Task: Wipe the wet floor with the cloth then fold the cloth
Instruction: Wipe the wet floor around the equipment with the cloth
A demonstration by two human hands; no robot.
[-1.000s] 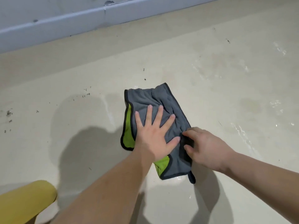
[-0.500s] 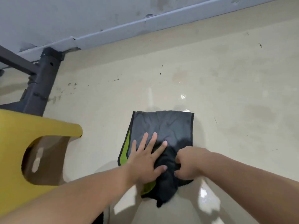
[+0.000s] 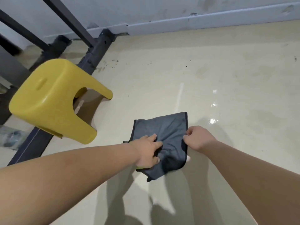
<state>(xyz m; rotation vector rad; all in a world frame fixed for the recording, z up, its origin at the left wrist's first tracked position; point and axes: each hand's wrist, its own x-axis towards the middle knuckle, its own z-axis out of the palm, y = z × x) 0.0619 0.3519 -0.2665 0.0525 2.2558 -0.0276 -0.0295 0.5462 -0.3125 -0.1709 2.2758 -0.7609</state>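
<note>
A grey cloth (image 3: 164,127) with a black hem and a green underside lies on the beige floor (image 3: 227,70), doubled over. My left hand (image 3: 148,151) lies on the cloth's near left part, its fingers curled into the fabric and bunching it. My right hand (image 3: 197,138) pinches the cloth's right edge between curled fingers and thumb. Shiny wet patches (image 3: 213,120) glint on the floor just right of and beyond the cloth.
A yellow plastic stool (image 3: 53,101) stands on the floor to the left. Behind it run dark metal frame bars (image 3: 95,49) toward the grey wall and skirting (image 3: 194,20). Open floor stretches to the right and far side.
The view has pulled back and swung left, showing the whole stool. My left hand's spread fingers have curled into the cloth. My right hand has shifted to the cloth's right edge.
</note>
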